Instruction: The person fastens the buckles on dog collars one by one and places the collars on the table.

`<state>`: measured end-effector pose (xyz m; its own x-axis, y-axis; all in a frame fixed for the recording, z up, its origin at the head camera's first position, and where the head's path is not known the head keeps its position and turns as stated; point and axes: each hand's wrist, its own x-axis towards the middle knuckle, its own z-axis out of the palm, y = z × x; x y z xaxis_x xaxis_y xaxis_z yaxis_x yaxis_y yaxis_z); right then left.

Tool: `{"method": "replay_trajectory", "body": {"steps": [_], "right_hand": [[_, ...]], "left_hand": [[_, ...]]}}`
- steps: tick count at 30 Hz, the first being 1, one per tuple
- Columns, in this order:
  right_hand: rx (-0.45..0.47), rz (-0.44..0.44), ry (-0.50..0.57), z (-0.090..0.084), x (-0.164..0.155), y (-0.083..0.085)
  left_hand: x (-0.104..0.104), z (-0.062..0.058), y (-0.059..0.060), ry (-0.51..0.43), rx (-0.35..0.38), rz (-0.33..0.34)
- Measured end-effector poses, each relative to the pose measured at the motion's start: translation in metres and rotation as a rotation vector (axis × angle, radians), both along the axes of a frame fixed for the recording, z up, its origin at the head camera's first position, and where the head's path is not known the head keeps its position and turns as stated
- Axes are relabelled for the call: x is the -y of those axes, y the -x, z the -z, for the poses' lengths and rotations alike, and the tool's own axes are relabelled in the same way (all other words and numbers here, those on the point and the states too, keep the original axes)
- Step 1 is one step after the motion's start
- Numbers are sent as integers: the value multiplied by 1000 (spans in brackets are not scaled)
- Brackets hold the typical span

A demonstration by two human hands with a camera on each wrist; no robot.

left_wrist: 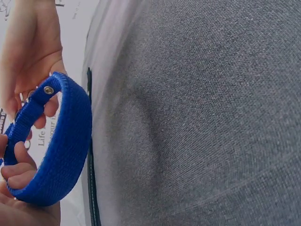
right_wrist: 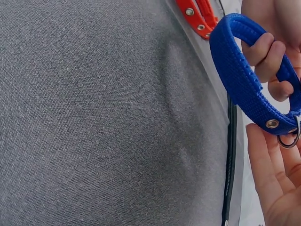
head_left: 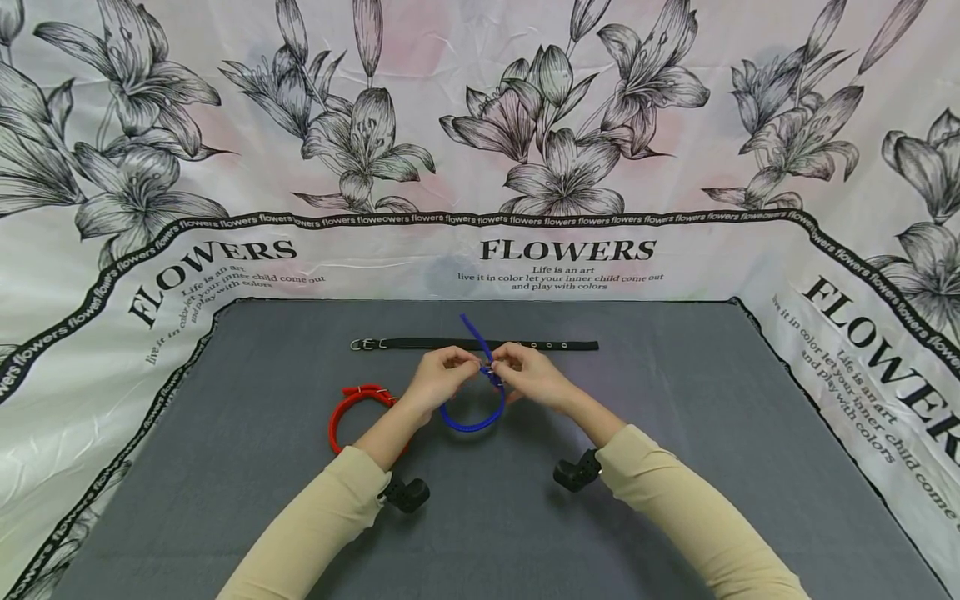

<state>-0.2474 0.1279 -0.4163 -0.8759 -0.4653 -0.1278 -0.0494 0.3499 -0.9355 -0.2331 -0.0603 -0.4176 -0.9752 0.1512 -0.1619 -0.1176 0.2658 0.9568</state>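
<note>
Item: blue woven webbing collar (head_left: 472,414), being held up over the grey cloth-covered table (head_left: 675,467). It is already being curved into a loop, its free tail end sticking up beyond the fingers; whether the buckle is fully fastened cannot be told, so closure is judged still in hand.

Grip: the strap is being pinched at the buckle area by the left hand (head_left: 441,375) and the right hand (head_left: 531,377), fingers curled narrowly round it, knuckles nearly meeting.

Alongside: a red looped webbing collar (head_left: 352,410) is lying just left of the left hand; a black flat strap collar (head_left: 472,343) is lying stretched straight, just beyond both hands.
</note>
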Motion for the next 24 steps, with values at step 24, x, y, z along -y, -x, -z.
{"method": "replay_trajectory", "body": {"steps": [24], "right_hand": [[-15, -15, 39, -23, 7, -17]], "left_hand": [[-8, 6, 5, 8, 61, -70]]}}
